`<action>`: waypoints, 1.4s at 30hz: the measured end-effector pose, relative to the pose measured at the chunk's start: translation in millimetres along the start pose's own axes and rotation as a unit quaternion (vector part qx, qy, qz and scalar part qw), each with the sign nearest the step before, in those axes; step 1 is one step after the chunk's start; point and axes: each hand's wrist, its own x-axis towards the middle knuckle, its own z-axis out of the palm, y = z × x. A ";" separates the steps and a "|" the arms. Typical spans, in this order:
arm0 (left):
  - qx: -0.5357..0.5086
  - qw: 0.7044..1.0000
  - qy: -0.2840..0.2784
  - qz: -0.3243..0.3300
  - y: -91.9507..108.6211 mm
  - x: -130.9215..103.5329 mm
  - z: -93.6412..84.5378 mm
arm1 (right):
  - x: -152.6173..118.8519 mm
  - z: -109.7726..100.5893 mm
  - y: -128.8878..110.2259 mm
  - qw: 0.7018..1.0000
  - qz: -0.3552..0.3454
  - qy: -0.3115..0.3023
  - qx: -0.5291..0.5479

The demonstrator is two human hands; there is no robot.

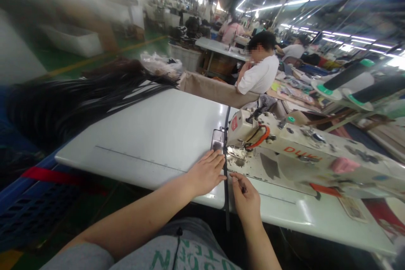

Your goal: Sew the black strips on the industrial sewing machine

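A long narrow black strip (226,196) runs across the white sewing table, passes by the needle area of the sewing machine (303,147), and hangs over the front edge. My left hand (205,173) lies flat with its fingers stretched out, fingertips at the strip's left side close to the metal plate (217,139). On the other side of the strip is my right hand (247,197), its fingers curled in and the thumb and index finger near the strip. Something small and dark shows within those curled fingers, too unclear to name.
A heap of black strips (63,101) covers the table's left end, above a blue crate (41,206). Thread cones (348,74) stand at the right. A fabric-lined bin (209,88) is behind the table, with a co-worker in a white shirt (261,74) beyond.
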 end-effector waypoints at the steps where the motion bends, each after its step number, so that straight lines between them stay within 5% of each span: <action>1: 0.000 1.000 0.003 -0.001 0.0 -0.5 0.5 | 0.0 0.0 0.9 1.000 0.002 0.001 0.003; 42: -0.004 0.999 -0.035 -0.004 -3.8 -1.7 6.4 | -3.6 -2.9 -8.3 1.000 -0.018 -0.011 0.010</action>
